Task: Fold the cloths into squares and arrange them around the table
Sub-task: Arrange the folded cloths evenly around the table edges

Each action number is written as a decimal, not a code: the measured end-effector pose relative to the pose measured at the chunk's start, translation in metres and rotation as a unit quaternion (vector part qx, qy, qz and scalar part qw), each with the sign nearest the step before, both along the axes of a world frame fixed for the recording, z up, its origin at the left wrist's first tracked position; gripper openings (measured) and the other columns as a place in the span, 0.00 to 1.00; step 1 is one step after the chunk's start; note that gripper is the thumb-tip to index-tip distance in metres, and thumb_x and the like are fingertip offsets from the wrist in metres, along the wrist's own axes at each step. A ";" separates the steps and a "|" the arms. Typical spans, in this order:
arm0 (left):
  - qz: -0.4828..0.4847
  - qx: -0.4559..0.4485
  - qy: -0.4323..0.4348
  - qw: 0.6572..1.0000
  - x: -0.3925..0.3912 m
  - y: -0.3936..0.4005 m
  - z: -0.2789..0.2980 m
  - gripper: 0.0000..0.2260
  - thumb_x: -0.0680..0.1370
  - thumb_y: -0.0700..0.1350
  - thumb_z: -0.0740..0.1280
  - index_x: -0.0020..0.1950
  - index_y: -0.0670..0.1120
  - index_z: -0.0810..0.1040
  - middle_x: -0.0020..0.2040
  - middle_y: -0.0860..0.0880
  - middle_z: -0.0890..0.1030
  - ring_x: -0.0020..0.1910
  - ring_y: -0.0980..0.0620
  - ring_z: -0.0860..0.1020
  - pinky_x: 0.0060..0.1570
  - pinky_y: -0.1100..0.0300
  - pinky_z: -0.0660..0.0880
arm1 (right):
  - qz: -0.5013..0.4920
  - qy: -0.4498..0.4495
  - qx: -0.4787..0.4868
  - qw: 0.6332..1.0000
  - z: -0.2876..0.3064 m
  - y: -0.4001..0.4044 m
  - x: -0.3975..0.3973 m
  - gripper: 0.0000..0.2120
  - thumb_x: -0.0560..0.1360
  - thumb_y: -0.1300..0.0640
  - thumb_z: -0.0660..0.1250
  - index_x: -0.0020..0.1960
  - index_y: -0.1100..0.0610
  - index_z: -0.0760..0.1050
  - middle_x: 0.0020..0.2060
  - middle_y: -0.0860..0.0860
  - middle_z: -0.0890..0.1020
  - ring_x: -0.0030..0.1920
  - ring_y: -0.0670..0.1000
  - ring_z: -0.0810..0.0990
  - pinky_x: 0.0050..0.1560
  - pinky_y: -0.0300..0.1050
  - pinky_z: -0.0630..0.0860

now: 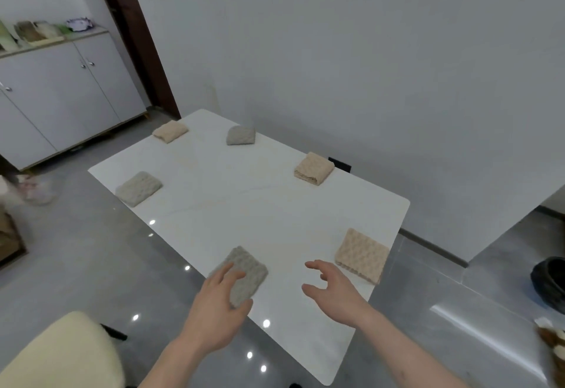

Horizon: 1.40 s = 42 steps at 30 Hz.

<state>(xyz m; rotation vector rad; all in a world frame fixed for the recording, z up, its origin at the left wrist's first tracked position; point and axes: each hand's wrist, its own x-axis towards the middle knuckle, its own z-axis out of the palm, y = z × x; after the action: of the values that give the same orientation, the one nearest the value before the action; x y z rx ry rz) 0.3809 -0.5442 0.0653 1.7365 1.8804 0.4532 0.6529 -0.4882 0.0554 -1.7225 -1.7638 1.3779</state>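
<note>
Several folded cloth squares lie around the white table [244, 204]. A grey cloth [249, 271] sits at the near left edge, and my left hand [217, 305] rests on its near corner with the fingers on top and the thumb at its side. My right hand [331, 289] hovers open above the table, just left of a beige cloth [362, 254] at the near right. Further off lie a grey cloth [139, 188] on the left, a beige cloth [314, 168] on the right, and a beige cloth [170, 131] and a grey cloth [241, 135] at the far end.
A cream cushioned chair [61, 354] stands at the lower left. White cabinets [61, 94] line the far left wall beside a dark door frame [134, 36]. A dark round object [550, 283] sits on the grey floor at the right.
</note>
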 end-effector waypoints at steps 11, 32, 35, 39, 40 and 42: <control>0.052 -0.043 0.022 0.998 -0.100 0.037 -0.010 0.25 0.74 0.58 0.69 0.71 0.59 0.73 0.79 0.58 0.62 0.75 0.54 0.66 0.70 0.59 0.66 | 0.028 0.033 -0.022 0.999 -0.007 0.065 -0.087 0.24 0.78 0.47 0.67 0.73 0.41 0.67 0.72 0.37 0.65 0.71 0.41 0.68 0.70 0.40 0.66; -0.096 -0.128 0.017 0.987 -0.320 0.183 -0.048 0.25 0.77 0.57 0.68 0.74 0.58 0.69 0.81 0.59 0.56 0.73 0.54 0.68 0.70 0.58 0.67 | -0.096 -0.047 -0.089 0.990 -0.047 0.105 -0.293 0.28 0.78 0.53 0.69 0.76 0.48 0.66 0.76 0.44 0.66 0.76 0.45 0.63 0.75 0.41 0.57; -0.090 -0.134 0.028 0.987 -0.334 0.203 -0.048 0.26 0.78 0.56 0.68 0.75 0.57 0.69 0.82 0.58 0.56 0.75 0.53 0.65 0.71 0.58 0.67 | -0.081 -0.068 -0.100 0.989 -0.050 0.125 -0.299 0.30 0.78 0.50 0.68 0.78 0.45 0.63 0.80 0.43 0.58 0.79 0.45 0.59 0.75 0.42 0.56; -0.075 -0.136 0.048 0.987 -0.358 0.224 -0.044 0.27 0.78 0.55 0.68 0.77 0.56 0.67 0.83 0.56 0.54 0.79 0.52 0.60 0.74 0.59 0.63 | -0.050 -0.069 -0.085 0.993 -0.053 0.160 -0.321 0.31 0.79 0.48 0.67 0.79 0.45 0.61 0.81 0.44 0.53 0.79 0.44 0.57 0.73 0.40 0.58; -0.070 -0.136 0.054 0.987 -0.366 0.229 -0.043 0.28 0.78 0.55 0.68 0.78 0.56 0.66 0.83 0.56 0.54 0.79 0.52 0.60 0.74 0.59 0.62 | -0.040 -0.074 -0.084 0.993 -0.055 0.170 -0.329 0.31 0.79 0.48 0.67 0.79 0.45 0.60 0.81 0.44 0.52 0.79 0.45 0.57 0.73 0.40 0.58; -0.061 -0.142 0.073 0.985 -0.385 0.237 -0.042 0.29 0.78 0.56 0.68 0.79 0.56 0.65 0.83 0.55 0.53 0.79 0.50 0.60 0.75 0.57 0.60 | -0.021 -0.090 -0.088 0.992 -0.057 0.187 -0.348 0.32 0.79 0.47 0.66 0.80 0.45 0.59 0.82 0.44 0.51 0.79 0.45 0.57 0.73 0.41 0.60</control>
<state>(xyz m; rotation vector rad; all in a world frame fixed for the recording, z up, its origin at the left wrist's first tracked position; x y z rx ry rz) -0.0037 -0.3070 0.0231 1.7146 1.8208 0.0090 0.3051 -0.3013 -0.0017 -2.0219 -1.7309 1.4373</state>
